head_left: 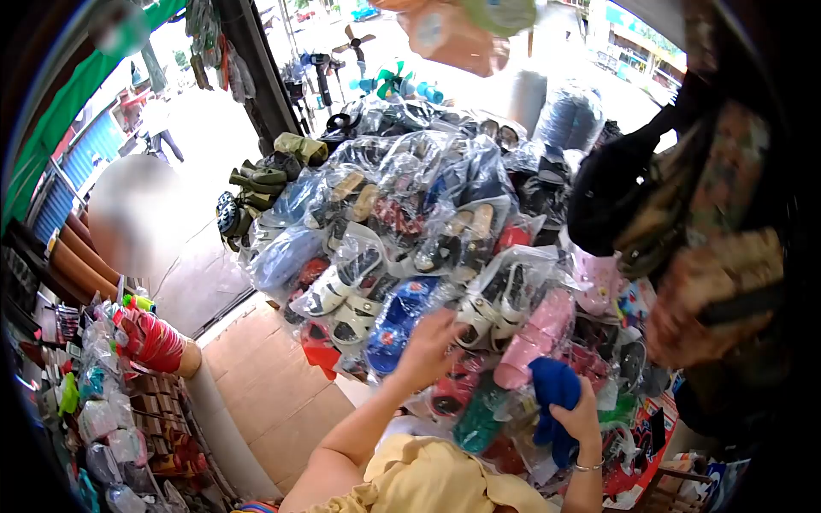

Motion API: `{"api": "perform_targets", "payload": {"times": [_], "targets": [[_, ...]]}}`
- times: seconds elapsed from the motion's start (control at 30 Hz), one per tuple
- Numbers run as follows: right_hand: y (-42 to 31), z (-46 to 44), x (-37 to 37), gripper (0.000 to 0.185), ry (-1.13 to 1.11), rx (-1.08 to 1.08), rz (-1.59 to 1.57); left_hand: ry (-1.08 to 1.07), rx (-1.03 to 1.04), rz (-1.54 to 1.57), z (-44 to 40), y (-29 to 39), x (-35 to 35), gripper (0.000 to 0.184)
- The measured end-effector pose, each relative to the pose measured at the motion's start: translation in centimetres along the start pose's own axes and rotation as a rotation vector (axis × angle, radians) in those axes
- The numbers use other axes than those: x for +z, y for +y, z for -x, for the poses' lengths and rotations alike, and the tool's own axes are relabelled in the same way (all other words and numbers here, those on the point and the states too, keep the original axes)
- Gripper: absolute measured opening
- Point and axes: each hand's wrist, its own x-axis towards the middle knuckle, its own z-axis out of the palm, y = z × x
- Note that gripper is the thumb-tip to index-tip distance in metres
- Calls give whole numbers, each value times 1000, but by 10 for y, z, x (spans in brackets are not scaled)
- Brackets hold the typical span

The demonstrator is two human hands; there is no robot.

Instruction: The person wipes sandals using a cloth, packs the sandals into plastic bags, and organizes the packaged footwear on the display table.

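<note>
A large heap of footwear in clear plastic bags fills the middle of the view. My left hand (429,346) is over its near side, fingers spread, beside bagged blue shoes (400,323) and just left of white shoes (479,315). On the right, my right hand (580,417) grips a blue cloth-like item (556,385). Pink shoes (539,338) lie just above that blue item. A green bagged pair (481,419) and red shoes (455,385) rest between my two forearms.
Camouflage bags (714,291) hang close on the right. At the lower left, shelves hold bagged goods (101,419) and a red bundle (154,342). Cardboard (265,385) covers the floor beside the heap. A person (157,128) is outside at the upper left.
</note>
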Motion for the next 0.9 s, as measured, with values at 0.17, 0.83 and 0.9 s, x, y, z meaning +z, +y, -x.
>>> {"api": "perform_targets", "payload": {"times": [0.17, 0.83, 0.9], "targets": [[-57, -57, 108, 63, 125, -54, 87, 236, -452, -543, 14, -158, -100, 57], [-184, -171, 276, 65, -371, -425, 128, -109, -698, -290, 89, -219, -136, 90], [-208, -183, 295, 66, -205, -436, 149, -106, -671, -272, 91, -216, -133, 91]]}}
